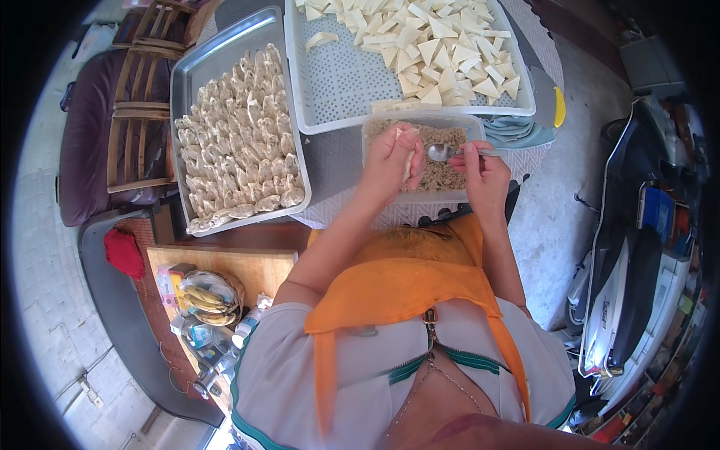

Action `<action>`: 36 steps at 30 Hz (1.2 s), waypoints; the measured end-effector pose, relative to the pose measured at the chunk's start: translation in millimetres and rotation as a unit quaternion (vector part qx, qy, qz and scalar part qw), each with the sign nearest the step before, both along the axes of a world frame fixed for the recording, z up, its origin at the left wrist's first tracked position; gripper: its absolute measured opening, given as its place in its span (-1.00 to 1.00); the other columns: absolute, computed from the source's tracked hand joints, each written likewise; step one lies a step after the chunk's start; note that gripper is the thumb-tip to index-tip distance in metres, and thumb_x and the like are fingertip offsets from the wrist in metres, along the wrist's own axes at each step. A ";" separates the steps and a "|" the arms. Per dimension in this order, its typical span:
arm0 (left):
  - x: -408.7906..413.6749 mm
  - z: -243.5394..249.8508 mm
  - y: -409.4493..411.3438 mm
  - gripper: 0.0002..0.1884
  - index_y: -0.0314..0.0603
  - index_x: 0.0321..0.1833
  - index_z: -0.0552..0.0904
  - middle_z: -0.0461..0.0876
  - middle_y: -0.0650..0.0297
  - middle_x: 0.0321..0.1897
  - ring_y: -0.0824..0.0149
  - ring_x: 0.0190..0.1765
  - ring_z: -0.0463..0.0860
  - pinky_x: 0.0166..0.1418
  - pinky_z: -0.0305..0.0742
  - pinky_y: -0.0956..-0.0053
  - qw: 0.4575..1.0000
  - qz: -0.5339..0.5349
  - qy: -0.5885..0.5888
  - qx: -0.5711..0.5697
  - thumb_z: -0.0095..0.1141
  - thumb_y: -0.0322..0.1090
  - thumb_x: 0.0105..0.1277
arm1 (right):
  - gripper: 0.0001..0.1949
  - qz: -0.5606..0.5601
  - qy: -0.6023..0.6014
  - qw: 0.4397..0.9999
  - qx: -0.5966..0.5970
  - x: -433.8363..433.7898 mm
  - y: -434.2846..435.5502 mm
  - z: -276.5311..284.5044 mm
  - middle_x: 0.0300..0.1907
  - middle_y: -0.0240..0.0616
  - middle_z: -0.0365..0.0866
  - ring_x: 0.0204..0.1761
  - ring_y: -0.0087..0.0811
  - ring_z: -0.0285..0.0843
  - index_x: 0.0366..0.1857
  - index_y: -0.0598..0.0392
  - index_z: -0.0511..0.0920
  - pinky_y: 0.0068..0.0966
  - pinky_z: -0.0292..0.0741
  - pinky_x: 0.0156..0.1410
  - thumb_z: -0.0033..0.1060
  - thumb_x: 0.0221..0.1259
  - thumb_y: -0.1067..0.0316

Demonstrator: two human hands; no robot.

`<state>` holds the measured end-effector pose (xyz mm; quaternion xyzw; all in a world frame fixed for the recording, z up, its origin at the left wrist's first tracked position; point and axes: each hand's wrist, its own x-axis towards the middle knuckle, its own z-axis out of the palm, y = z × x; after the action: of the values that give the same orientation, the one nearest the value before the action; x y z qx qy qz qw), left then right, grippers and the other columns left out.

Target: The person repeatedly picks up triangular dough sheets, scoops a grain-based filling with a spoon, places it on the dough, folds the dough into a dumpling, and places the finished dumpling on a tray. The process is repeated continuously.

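My left hand (394, 160) is closed around a pale piece (406, 147), probably tofu, over a clear plastic tub. Crumbly brown filling (441, 177) lies in that tub (422, 196). In my right hand (481, 171) is a metal spoon (441, 152), its bowl over the filling, beside the left hand. Behind the tub, a white perforated plastic tray (326, 73) holds many cut pale tofu wedges (444, 50). To the left, a metal tray (211, 56) bears rows of filled pieces (242, 140) with brownish, crumb-marked surfaces.
A folded blue cloth (517, 132) lies right of the tub, near a yellow-edged object (558, 107). Wooden chairs (140, 112) stand beyond the metal tray. Bananas (211, 304) in a basket sit on a wooden table (259, 261) at lower left. A scooter (610, 304) stands at right.
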<state>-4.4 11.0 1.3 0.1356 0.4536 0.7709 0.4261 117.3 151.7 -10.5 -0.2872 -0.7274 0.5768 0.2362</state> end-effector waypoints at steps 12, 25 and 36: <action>-8.8 -2.2 -9.5 -0.57 -0.14 -0.40 0.48 0.37 0.37 -0.63 0.44 -0.62 0.34 -0.65 0.15 0.54 0.970 -0.032 -0.227 0.083 -0.12 -0.03 0.62 | -0.81 0.012 -0.047 0.991 0.125 1.5 -4.6 -0.2 -0.43 -0.16 0.71 -0.37 -0.40 0.78 -0.22 0.29 0.61 -0.52 0.62 -0.29 0.11 0.49 0.36; -197.2 -8.0 -89.9 -0.55 -0.14 -0.45 0.53 0.49 0.30 -0.59 0.42 -0.57 0.44 -0.47 0.35 0.51 0.847 0.245 0.406 -0.242 -0.09 -0.02 0.57 | -0.83 0.045 -0.069 0.976 0.203 -0.2 -5.9 4.9 -0.34 -0.18 0.66 -0.36 -0.39 0.76 -0.22 0.28 0.60 -0.51 0.60 -0.35 0.08 0.49 0.39; -459.2 -55.3 -272.4 -0.73 -0.18 -0.07 0.75 0.76 0.19 -0.32 0.34 -0.21 0.73 -0.05 0.56 0.40 0.620 0.229 0.511 -0.550 0.36 -0.27 0.20 | -0.85 0.037 -0.064 0.961 0.266 -6.3 -13.7 2.6 -0.34 -0.19 0.65 -0.39 -0.42 0.74 -0.23 0.29 0.59 -0.54 0.61 -0.36 0.08 0.48 0.44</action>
<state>-463.6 -261.5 -54.0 0.1393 0.9540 0.2562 -0.0694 111.0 138.0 -7.8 -0.2238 -0.8780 0.3514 0.2355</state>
